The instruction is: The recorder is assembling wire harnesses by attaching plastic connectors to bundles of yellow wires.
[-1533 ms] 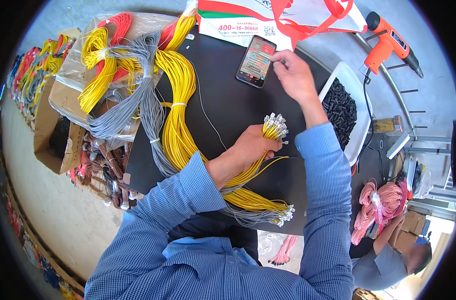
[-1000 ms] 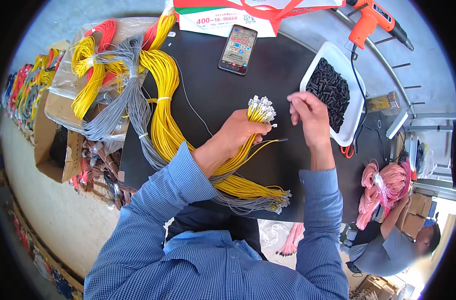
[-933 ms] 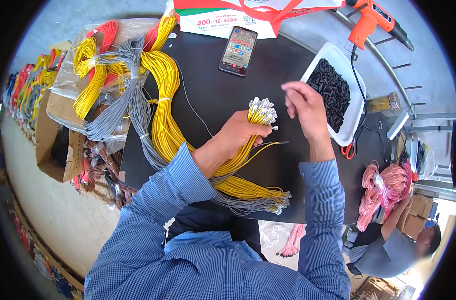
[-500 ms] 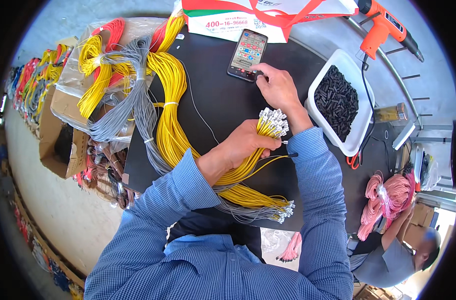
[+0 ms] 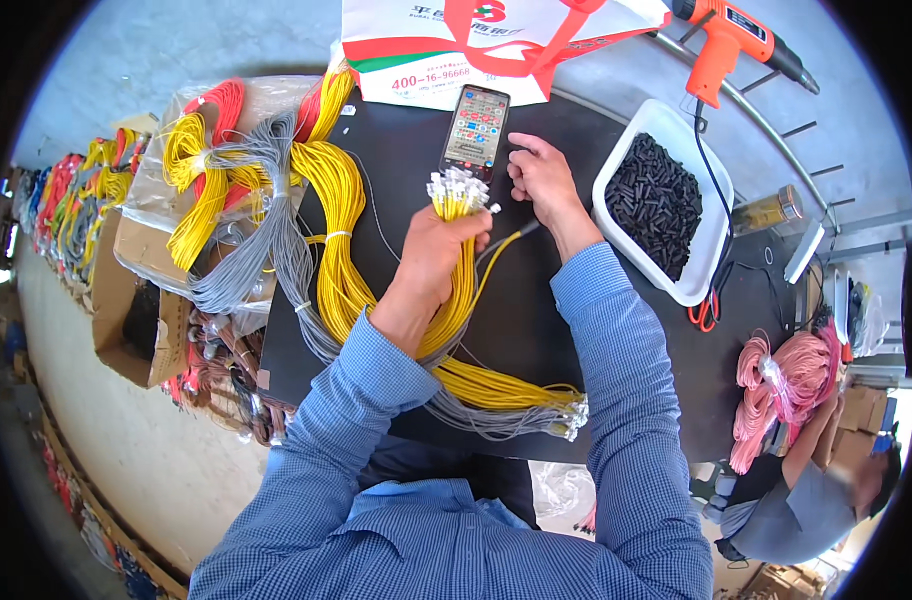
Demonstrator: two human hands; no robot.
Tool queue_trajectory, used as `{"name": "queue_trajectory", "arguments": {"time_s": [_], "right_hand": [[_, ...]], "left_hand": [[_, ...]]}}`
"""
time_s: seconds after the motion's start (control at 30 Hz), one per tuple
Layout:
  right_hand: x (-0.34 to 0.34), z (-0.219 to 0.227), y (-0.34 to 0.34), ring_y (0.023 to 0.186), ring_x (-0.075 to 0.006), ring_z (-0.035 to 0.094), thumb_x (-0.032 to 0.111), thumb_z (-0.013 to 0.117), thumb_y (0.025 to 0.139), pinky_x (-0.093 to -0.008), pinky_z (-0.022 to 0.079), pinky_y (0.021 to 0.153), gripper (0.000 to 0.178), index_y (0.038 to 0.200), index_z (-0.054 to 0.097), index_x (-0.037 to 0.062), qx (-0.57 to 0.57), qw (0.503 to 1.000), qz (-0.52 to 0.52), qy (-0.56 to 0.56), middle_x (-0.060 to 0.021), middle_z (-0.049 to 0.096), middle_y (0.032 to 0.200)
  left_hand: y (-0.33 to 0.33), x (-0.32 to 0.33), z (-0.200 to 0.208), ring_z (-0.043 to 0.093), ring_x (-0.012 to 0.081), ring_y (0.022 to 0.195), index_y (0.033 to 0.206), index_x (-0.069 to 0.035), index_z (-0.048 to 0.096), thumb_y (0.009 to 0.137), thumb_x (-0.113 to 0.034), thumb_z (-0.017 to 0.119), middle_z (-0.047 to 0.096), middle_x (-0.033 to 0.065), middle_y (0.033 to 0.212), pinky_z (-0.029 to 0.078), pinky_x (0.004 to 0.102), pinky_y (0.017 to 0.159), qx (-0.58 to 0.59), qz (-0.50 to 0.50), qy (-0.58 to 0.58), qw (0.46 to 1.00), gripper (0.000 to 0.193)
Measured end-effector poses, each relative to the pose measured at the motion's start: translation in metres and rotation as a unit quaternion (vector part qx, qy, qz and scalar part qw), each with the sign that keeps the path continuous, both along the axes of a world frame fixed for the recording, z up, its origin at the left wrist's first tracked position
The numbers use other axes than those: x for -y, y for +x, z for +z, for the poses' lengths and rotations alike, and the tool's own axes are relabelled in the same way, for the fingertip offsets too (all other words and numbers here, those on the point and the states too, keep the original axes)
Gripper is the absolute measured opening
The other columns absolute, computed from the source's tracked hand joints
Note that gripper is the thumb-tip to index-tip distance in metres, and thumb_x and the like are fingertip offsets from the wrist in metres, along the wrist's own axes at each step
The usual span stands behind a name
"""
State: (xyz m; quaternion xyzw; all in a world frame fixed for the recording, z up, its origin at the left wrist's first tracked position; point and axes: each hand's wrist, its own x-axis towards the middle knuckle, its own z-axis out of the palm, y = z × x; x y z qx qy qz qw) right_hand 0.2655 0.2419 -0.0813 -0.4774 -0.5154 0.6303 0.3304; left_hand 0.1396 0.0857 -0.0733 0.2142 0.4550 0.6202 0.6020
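Two bare hands worked over a dark bench (image 5: 536,350), hemmed in on most sides. Left hand (image 5: 431,245): fingers clamped round a yellow cable bundle (image 5: 463,280) just below its white connectors (image 5: 459,190), which overlapped the phone's (image 5: 479,125) lower end in view. Right hand (image 5: 546,180): index finger stretched toward the phone, just beside it, others curled in. One loose yellow cable with a dark tip (image 5: 529,229) crossed between the hands.

Around: red-and-white carrier bag (image 5: 406,60) behind the phone; white tray (image 5: 606,195) of black tube pieces (image 5: 656,200) near the right forearm (image 5: 621,345); red-handled scissors (image 5: 704,313) by the tray's near end; orange heat gun (image 5: 728,48) past its far end.

Textures: cables slim, smooth, plastic-looking; grey cable hank (image 5: 284,240) cinched with pale ties; tray shallow, round-cornered; tubes short, matt, jumbled.

Room: open surface lay between right forearm and cables, plus a strip from phone to tray. Hanks crowded the left edge; connector-tipped ends (image 5: 574,415) fanned out near the front edge.
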Motion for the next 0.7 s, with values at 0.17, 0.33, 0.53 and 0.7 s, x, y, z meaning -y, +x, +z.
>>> {"name": "queue_trajectory", "arguments": {"time_s": [0.17,0.33,0.53,0.7], "right_hand": [[0.001,0.002,-0.001,0.054,-0.0101,0.050,0.003,0.054,0.090,-0.0295,0.041,0.046,0.044,0.133,0.062,0.0031,0.045,0.994,0.055,0.079,-0.0040,0.058,0.072],[-0.001,0.010,-0.006,0.074,-0.0268,0.069,0.011,0.054,0.090,-0.0386,0.055,0.071,0.041,0.128,0.068,0.0150,0.241,0.934,0.104,0.243,-0.0159,0.071,0.085],[-0.004,0.010,-0.012,0.101,-0.0364,0.069,0.018,0.057,0.091,-0.0437,0.053,0.091,0.036,0.124,0.069,0.0190,0.270,0.895,0.165,0.315,-0.0176,0.072,0.108],[0.000,0.016,-0.012,0.100,-0.0365,0.068,0.020,0.059,0.092,-0.0441,0.054,0.090,0.030,0.120,0.070,0.0187,0.298,0.902,0.078,0.304,-0.0176,0.073,0.106]], "left_hand": [[-0.011,-0.014,0.000,0.065,0.0150,0.076,0.101,-0.001,0.071,0.088,-0.005,0.073,0.071,0.0055,0.090,0.053,0.0291,0.070,-0.009,0.082,-0.006,0.997,0.014],[-0.018,-0.012,-0.006,0.066,0.0163,0.078,0.104,0.000,0.071,0.089,-0.006,0.073,0.071,0.0078,0.092,0.054,0.0285,0.072,0.027,0.068,-0.021,0.997,0.016],[-0.019,-0.010,0.001,0.066,0.0163,0.077,0.106,0.001,0.070,0.091,-0.007,0.072,0.071,0.0087,0.092,0.054,0.0283,0.072,0.051,0.064,-0.039,0.996,0.017],[-0.022,-0.003,0.008,0.064,0.0149,0.075,0.103,0.002,0.069,0.095,-0.010,0.069,0.071,0.0081,0.089,0.054,0.0292,0.070,0.101,0.030,-0.056,0.993,0.014]]}}
